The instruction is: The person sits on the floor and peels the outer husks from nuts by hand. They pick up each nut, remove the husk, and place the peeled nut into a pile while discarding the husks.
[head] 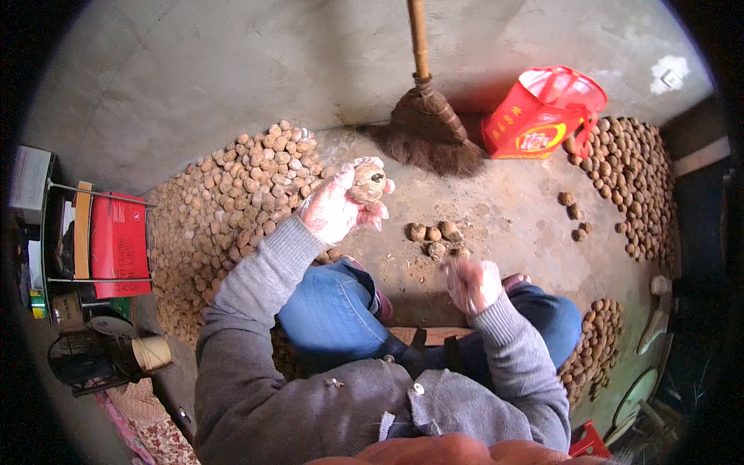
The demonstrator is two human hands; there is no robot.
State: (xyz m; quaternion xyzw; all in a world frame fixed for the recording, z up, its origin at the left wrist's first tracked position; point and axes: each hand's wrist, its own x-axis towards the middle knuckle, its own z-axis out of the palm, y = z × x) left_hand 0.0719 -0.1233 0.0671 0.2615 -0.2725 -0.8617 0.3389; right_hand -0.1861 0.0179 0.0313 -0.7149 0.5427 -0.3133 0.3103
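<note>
My left hand, in a thin clear plastic glove, holds up a round tan tuber or corm with a dark spot on it. My right hand, gloved in the same way, is raised over the floor with curled, blurred fingers; whether something small is in it cannot be made out. Just beyond it, several brown round tubers lie on the concrete among crumbs and shavings. Left of my left hand spreads a large pile of paler tubers.
A fibre broom leans on the wall beside a red bag. Darker tubers are heaped at the right, with another heap by my knee. A rack with a red box stands at the left.
</note>
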